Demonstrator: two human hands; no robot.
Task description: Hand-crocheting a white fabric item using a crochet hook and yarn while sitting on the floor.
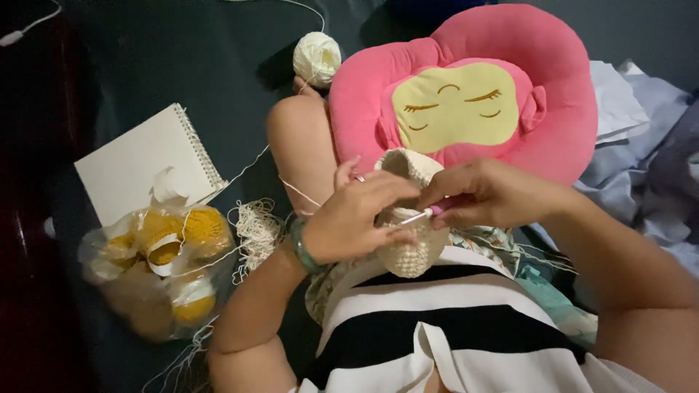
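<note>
Crocheting a cream piece in my lap.
Head view: my left hand [349, 222] fingers grip the cream crochet piece [411, 251]; my right hand [484, 193] pinches the pink-handled crochet hook [429, 213] against it, before the pink cushion [466, 94].

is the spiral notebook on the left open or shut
Shut: the spiral notebook lies flat with its plain white cover up, no inner pages showing.

A notepad [142, 164] lies left of the knee [295, 135], a yarn bag [156, 266] before it, a yarn ball [316, 58] behind the knee, a cushion [466, 94] right.
</note>
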